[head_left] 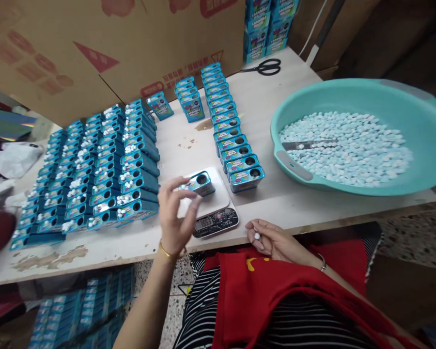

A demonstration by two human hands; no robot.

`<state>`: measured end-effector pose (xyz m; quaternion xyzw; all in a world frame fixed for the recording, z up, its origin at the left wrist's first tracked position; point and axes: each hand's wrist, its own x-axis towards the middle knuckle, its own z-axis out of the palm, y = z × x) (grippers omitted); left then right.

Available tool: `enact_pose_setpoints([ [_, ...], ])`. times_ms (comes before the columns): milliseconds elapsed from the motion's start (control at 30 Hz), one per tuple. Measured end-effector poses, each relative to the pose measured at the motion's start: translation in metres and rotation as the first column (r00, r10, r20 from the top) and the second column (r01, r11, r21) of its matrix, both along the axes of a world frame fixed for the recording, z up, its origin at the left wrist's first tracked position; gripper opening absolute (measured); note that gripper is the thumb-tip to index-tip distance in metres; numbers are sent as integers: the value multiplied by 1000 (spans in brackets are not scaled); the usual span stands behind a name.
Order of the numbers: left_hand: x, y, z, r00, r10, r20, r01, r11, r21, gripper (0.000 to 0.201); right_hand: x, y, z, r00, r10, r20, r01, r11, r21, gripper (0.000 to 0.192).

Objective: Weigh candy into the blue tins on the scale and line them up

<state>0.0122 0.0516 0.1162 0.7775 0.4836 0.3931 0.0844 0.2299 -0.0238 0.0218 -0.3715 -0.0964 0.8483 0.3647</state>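
A small blue candy tin (202,183) with a round dark hole in its top lies on a white digital scale (218,194), whose display seems to read 1557. Just in front of the tin is my left hand (178,213), thumb and forefinger tips pinched on what looks like a small white candy (197,198). More white candies rest on the tin's top near my fingers. My right hand (271,240) hangs at the table's front edge, fingers curled around pale candies (257,236), one of them showing.
Several rows of blue tins topped with candies (105,165) fill the left side. Another row of tins (236,154) stands right of the scale. A turquoise basin (287,116) holds loose candies and a metal tool. Scissors (269,67) lie behind, near a cardboard box (123,48).
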Motion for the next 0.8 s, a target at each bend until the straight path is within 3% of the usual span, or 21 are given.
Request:
enact_pose_setpoints([
  [100, 25, -19, -1, 939, -295, -176, 288, 955, -68, 17, -7, 4, 9, 983, -2, -185, -13, 997, -78, 33],
  [167, 29, -24, -5, 889, -386, -247, 372, 923, -103, 28, -9, 4, 13, 975, -9, -224, -16, 994, -109, 31],
  [233, 18, -21, -10, 946, -259, -193, 248, 966, -78, 36, -6, 3, 13, 988, -9, -154, -6, 995, -96, 27],
  [300, -3, -13, -13, 994, -15, -106, 12, 999, -34, 40, 0, 2, 10, 998, -19, -56, 14, 997, -78, 25],
  [333, -15, -8, -14, 993, 82, -88, -83, 996, -8, 41, 3, 1, 7, 999, -38, -17, 37, 996, -75, 24],
  [400, -34, -1, -16, 978, 164, -128, -159, 986, 48, 44, 7, 0, 2, 997, -68, 26, 70, 995, -69, 23],
  [533, -47, 2, -22, 937, 113, -329, -101, 994, 51, 52, 9, 0, -5, 996, -72, 51, 74, 997, -35, 23],
  [700, -28, 5, -25, 887, 105, -450, -95, 994, 45, 55, 8, 1, -5, 997, -49, 53, 51, 998, -37, 26],
  [800, -16, 15, -20, 866, 36, -499, -36, 999, 10, 53, 8, 0, -6, 997, -56, 51, 58, 998, -31, 27],
])
